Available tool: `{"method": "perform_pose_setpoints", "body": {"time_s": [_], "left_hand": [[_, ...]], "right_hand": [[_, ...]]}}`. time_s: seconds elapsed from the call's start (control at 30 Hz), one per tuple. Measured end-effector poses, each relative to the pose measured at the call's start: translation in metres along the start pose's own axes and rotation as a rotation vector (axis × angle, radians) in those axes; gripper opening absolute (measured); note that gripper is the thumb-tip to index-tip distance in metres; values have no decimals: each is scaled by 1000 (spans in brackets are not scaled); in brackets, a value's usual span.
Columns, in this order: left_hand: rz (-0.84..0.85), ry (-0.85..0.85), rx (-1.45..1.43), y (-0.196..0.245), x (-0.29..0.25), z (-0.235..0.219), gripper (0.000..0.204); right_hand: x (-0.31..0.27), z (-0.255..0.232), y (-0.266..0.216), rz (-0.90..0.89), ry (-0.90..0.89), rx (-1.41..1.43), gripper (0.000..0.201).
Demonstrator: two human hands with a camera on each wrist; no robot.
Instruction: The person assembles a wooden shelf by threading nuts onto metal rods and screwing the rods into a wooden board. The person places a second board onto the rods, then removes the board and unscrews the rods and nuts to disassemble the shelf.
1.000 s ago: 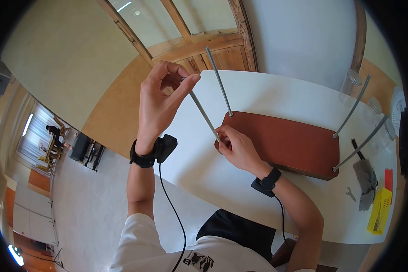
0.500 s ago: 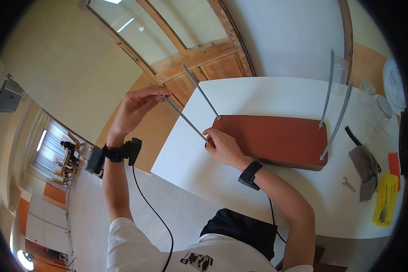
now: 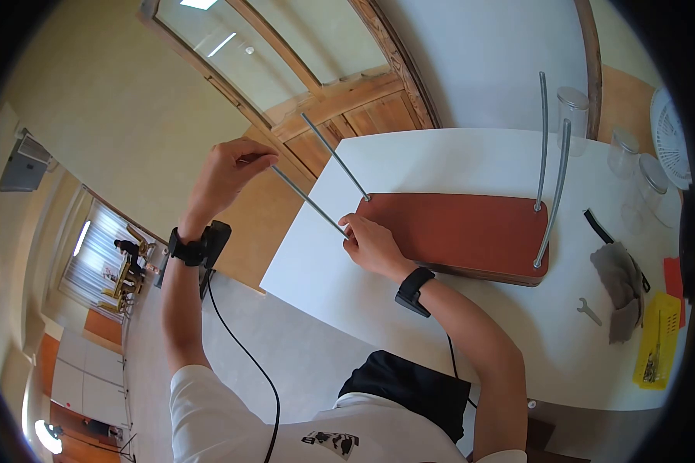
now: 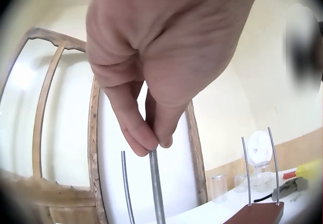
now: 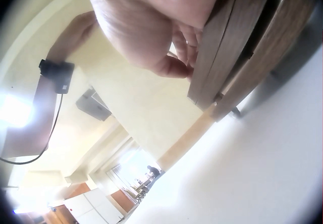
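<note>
A long reddish-brown wooden board (image 3: 463,231) lies on the white table, with metal rods rising from its corners. My left hand (image 3: 232,170) is raised and pinches the top end of the near-left threaded rod (image 3: 309,201) between thumb and fingertips; its thread shows in the left wrist view, below the left hand (image 4: 161,57). Around the foot of that same rod, at the board's corner, curl the fingers of my right hand (image 3: 374,247). In the right wrist view, the right hand (image 5: 146,27) is against the board's layered edge (image 5: 232,42), and the rod is hidden.
Three other rods stand at the remaining corners, including the far-left rod (image 3: 336,157). On the table's right are an open-end wrench (image 3: 589,311), a grey cloth (image 3: 619,289), a yellow basket (image 3: 658,339) with small metal parts, and glass jars (image 3: 572,116).
The head view has shifted. My left thumb and fingertips have come together at the rod's top, after more spread fingers earlier. The right hand stays at the rod's foot.
</note>
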State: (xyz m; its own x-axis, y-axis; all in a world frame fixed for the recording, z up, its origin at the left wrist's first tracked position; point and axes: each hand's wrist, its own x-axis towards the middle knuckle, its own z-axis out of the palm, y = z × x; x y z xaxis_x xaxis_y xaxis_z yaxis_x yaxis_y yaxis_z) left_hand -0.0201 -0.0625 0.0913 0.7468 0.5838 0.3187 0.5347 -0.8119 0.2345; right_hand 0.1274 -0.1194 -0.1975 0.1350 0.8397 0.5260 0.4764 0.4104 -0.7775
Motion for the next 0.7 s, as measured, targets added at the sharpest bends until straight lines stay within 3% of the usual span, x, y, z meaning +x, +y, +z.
{"method": "perform_pose_setpoints", "body": {"time_s": [0.2,0.27,0.37,0.6,0.7], "left_hand": [[-71,-11,340,19,-1,2,24],[154,51,410,2,4,11,30],[278,130,439,-8,8,19,35],[187,195,441,-8,10,26,41],[97,103,294,-6,6,19,39]], "right_hand": [[2,1,-1,16,-26,-1,30],[2,-1,-2,21,-37,16,32],[1,-1,-2,16,-36,12,31],[2,-1,-4,30,-30,6,27],[1,-2,-5,44,-37,9,26]]}}
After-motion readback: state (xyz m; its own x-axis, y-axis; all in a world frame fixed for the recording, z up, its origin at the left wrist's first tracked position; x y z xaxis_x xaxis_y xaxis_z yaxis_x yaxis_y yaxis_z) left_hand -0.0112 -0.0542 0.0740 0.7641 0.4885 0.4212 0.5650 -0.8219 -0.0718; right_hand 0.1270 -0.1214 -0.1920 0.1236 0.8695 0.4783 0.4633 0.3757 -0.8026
